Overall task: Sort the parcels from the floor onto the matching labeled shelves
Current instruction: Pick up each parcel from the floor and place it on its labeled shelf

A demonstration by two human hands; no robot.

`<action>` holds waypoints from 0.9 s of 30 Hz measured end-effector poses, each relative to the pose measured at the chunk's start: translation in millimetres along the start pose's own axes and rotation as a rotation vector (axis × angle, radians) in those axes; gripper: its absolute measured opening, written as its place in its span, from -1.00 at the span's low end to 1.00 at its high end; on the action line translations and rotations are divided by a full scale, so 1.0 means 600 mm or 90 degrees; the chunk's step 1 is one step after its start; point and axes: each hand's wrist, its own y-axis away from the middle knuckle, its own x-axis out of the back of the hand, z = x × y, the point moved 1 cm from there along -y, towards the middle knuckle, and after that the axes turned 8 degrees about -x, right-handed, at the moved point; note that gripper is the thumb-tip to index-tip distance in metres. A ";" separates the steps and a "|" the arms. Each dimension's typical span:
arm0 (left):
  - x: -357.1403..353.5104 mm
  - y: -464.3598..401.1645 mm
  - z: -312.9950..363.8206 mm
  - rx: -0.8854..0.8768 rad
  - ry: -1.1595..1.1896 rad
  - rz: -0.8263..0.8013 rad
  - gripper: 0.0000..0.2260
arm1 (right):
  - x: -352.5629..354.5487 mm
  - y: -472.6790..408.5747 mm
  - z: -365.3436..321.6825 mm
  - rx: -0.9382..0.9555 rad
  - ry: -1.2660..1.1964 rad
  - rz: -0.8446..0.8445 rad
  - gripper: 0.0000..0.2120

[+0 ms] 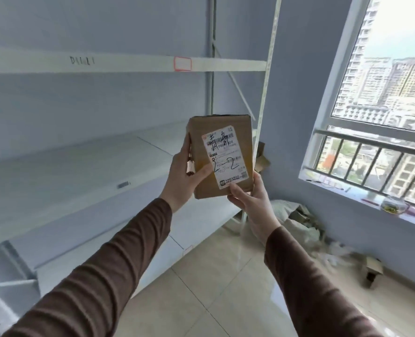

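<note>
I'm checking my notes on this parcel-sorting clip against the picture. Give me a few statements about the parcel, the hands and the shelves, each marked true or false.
1. Both hands hold the cardboard parcel. True: the left hand grips its left edge, the right hand its lower right corner.
2. The parcel rests on a shelf. False: it is held up in the air in front of the shelves.
3. The white shipping label on the parcel faces the camera. True.
4. The label is blank. False: it bears print and handwritten marks.
5. The window is to the left of the shelves. False: it is on the right.
</note>
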 end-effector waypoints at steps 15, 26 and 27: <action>0.383 0.107 -0.127 0.198 -0.209 0.194 -0.04 | -0.388 -0.179 0.157 -0.011 0.118 -0.296 -0.57; 0.669 0.210 -0.172 0.277 -0.250 0.219 0.01 | -0.670 -0.171 0.269 0.047 0.222 -0.373 -0.65; 0.689 0.220 -0.175 0.281 -0.244 0.215 0.02 | -0.689 -0.166 0.278 0.053 0.243 -0.376 -0.63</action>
